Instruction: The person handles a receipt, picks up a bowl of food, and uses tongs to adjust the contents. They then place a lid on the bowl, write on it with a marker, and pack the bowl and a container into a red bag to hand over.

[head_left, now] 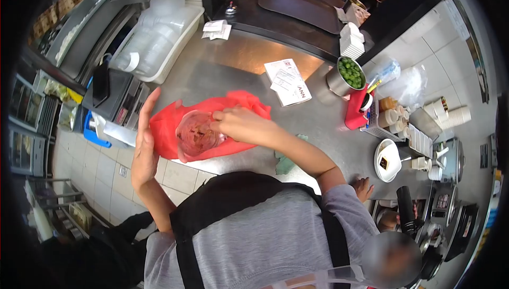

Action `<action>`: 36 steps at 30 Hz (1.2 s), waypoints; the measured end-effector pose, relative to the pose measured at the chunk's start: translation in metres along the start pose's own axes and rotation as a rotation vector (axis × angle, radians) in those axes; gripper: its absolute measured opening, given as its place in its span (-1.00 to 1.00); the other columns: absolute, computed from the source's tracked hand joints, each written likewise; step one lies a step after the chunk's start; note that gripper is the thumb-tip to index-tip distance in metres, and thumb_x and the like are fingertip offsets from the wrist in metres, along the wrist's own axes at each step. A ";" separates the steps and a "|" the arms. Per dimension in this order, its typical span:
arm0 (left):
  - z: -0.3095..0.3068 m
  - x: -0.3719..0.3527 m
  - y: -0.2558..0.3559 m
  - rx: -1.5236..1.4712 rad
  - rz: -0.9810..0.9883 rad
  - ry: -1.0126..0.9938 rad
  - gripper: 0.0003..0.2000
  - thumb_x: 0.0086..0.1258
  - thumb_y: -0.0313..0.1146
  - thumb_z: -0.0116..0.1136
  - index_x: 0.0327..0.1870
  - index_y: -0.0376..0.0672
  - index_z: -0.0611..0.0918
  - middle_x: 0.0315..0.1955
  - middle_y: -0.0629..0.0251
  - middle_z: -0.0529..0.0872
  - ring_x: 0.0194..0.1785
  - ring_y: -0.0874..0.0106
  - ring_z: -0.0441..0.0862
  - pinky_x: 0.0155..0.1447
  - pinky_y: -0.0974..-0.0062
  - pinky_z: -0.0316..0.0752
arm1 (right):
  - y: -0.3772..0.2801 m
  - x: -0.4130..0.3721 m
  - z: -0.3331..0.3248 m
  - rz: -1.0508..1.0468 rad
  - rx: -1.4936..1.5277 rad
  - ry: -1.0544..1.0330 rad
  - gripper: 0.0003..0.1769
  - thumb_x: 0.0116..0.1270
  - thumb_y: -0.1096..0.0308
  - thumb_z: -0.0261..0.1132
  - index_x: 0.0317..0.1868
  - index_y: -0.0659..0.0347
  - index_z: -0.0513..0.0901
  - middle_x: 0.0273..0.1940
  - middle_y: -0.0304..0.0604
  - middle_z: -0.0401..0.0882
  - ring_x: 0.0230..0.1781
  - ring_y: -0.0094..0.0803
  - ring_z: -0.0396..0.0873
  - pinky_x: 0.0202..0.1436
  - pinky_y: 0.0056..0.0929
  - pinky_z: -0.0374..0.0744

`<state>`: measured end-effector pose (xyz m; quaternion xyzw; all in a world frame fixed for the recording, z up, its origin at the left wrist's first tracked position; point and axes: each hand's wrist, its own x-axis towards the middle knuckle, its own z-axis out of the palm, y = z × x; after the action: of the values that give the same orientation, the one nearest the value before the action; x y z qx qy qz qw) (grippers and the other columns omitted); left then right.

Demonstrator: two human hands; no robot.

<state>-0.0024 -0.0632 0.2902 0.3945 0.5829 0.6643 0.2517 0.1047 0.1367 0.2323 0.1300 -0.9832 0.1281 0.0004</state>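
Note:
On the steel counter's near edge lies a red plastic bag [241, 101], spread around a clear round container [201, 132] with reddish-brown contents. My left hand [144, 143] is upright at the bag's left side, fingers extended and apart from the thumb. My right hand [236, 123] is at the container's right rim, its fingers curled together; what they hold, if anything, is hidden. A green cloth [286, 163] lies right of the bag, partly under my right forearm.
Behind the bag are a white tub [191, 24] of clear plastic lids and a printed paper [289, 85]. A metal pot [339, 83] of greens, a red holder [356, 111] and a white dish [388, 170] stand right. Another person's hand [363, 189] rests nearby.

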 end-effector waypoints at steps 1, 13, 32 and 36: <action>-0.002 0.000 -0.001 0.022 -0.001 -0.009 -0.10 0.22 0.35 -0.17 0.37 -0.25 0.05 0.18 -0.08 0.36 0.25 0.22 0.34 0.32 0.35 0.15 | 0.005 -0.003 0.012 0.050 -0.085 0.014 -0.70 0.00 0.45 0.29 -0.17 0.22 0.59 -0.11 -0.10 0.50 -0.03 -0.22 0.49 -0.04 -0.34 0.50; -0.005 -0.009 -0.004 -0.030 -0.024 0.006 -0.10 0.22 0.33 -0.16 0.36 -0.30 0.06 0.21 -0.09 0.32 0.27 0.24 0.33 0.32 0.39 0.19 | 0.129 -0.109 0.005 0.985 0.457 0.733 -0.19 -0.02 0.00 0.40 0.24 0.08 0.32 0.05 0.16 0.39 0.03 -0.11 0.45 -0.01 -0.10 0.44; -0.006 -0.008 -0.002 -0.054 -0.015 0.046 -0.13 0.24 0.29 -0.13 0.36 -0.28 0.07 0.19 -0.09 0.35 0.27 0.24 0.32 0.32 0.39 0.16 | 0.214 -0.093 0.065 1.142 0.004 -0.136 0.46 -0.66 -0.24 0.56 0.38 -0.35 -0.06 0.40 0.27 -0.44 0.37 0.32 -0.15 0.28 0.37 -0.20; -0.008 -0.007 -0.002 -0.066 -0.032 0.017 -0.13 0.24 0.30 -0.13 0.36 -0.27 0.07 0.18 -0.07 0.36 0.26 0.25 0.32 0.32 0.39 0.16 | 0.228 -0.089 0.065 1.020 -0.018 -0.084 0.26 -0.58 -0.19 0.55 0.27 -0.30 0.11 0.35 0.19 -0.18 0.32 0.26 -0.01 0.25 0.33 -0.08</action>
<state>-0.0051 -0.0734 0.2866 0.3709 0.5692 0.6822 0.2703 0.1348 0.3556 0.1088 -0.3612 -0.9218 0.0985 -0.1004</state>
